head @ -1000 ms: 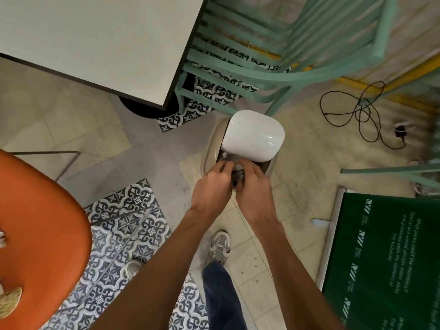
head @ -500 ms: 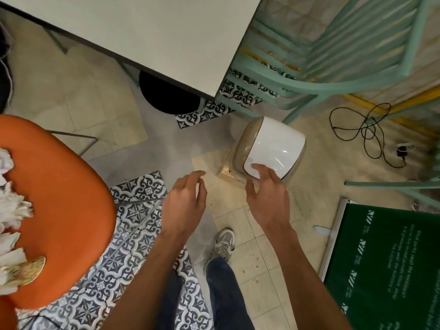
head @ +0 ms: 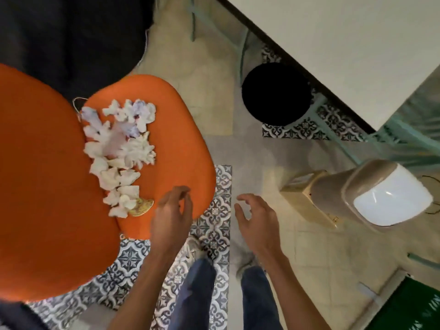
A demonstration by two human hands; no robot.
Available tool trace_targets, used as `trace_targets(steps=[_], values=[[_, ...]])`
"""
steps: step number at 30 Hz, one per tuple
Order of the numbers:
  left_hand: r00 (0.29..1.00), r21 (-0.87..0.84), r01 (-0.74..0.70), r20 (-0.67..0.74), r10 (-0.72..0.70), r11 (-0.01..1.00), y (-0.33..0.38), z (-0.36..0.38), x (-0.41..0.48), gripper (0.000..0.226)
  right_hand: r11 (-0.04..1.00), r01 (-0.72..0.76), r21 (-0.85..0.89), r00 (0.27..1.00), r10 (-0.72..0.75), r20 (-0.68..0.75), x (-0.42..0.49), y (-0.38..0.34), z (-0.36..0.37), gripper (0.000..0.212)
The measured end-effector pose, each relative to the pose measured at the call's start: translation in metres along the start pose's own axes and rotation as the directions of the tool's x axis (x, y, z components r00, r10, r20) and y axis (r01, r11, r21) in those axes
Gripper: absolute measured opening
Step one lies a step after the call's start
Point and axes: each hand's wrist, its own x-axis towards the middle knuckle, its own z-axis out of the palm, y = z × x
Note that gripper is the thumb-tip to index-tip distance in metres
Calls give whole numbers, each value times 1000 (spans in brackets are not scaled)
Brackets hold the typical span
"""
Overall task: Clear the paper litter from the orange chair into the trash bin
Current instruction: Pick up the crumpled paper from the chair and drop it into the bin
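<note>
Count: one orange chair point(head: 181, 139), one trash bin point(head: 333, 194) with one white swing lid point(head: 390, 201), two hands, both empty. Paper litter point(head: 119, 148) was one loose heap of crumpled white wads running along the seat near the backrest; about a dozen, but they overlapped and motion blur ruled out an exact count. One yellowish patterned scrap point(head: 142, 207) lay at the near end of the heap, touching the last white wads. Left hand point(head: 171, 217) hovered over the seat's front edge, just beside that scrap, fingers loosely curled and apart, gripping nothing; I couldn't tell if it touched the seat. Right hand point(head: 257, 222) hung over the floor between chair and bin, fingers relaxed and spread, well apart from both. The bin stood on the floor to the right, lid closed. Also in view: one white table point(head: 345, 44), one black round base point(head: 276, 94) under it, one teal chair point(head: 409, 139), one green board point(head: 419, 306) at the bottom right, and a strip of patterned tiles point(head: 221, 210). Versus 0.5 s earlier: the right hand's fingers had been on the bin lid and were now off it; the left hand had moved from over the tiles to the chair seat; the view had swung left, so the whole heap showed instead of only its edge. All the litter seen was on the chair.
</note>
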Motion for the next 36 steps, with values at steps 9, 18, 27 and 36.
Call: trace_targets(steps=[9, 18, 27, 36], values=[[943, 64, 324, -98, -318, 944, -139, -67, -6, 17, 944, 329, 5, 888, -311, 338, 24, -101, 134, 30], [823, 62, 568, -13, -568, 821, -207, -55, 18, 28, 828, 549, -118, 743, -418, 522, 38, -161, 250, 63], [834, 67, 551, -49, -549, 832, -228, -37, 46, 35, 815, 535, -222, 745, -331, 579, 49, -149, 284, 46], [874, 299, 431, 95, -476, 851, -258, 0, 62, 58, 937, 296, -185, 893, -203, 402, 61, -112, 228, 41]])
